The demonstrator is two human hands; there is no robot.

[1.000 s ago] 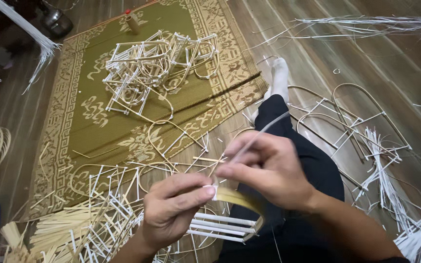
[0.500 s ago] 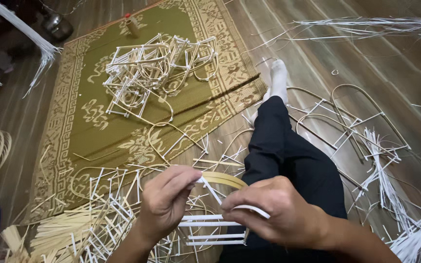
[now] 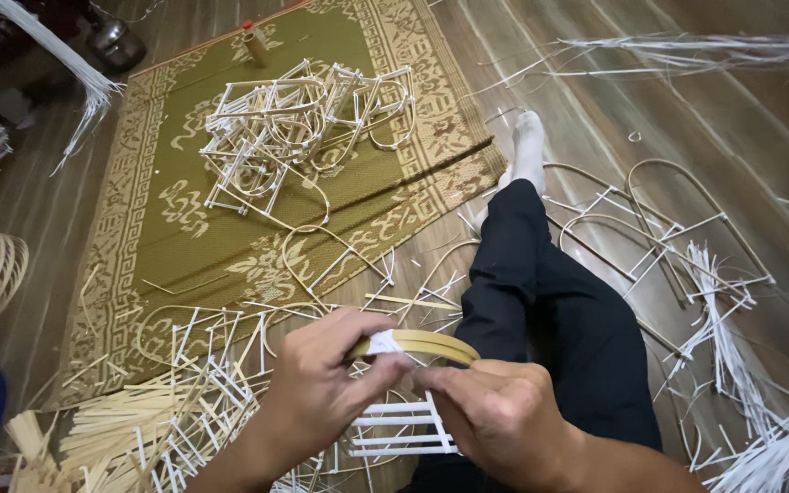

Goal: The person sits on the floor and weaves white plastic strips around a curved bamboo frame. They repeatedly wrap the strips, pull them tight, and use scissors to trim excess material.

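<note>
In the head view, the left hand [image 3: 321,393] pinches the white wrap on a curved bamboo hoop [image 3: 431,345] held over the lap, while the right hand [image 3: 504,420] is closed on the hoop's right end and the white-rung frame [image 3: 399,429] hanging beneath it. The piece looks light, thin and springy, likely to flex or split if squeezed, so it is probably best held at the wrapped joints rather than mid-strip. More finished frames [image 3: 294,119] lie heaped on the green mat [image 3: 184,246].

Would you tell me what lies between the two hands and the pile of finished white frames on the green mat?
In the head view, between the left hand, right hand and the pile of white frames lie loose bent cane loops on the green patterned mat.
</note>
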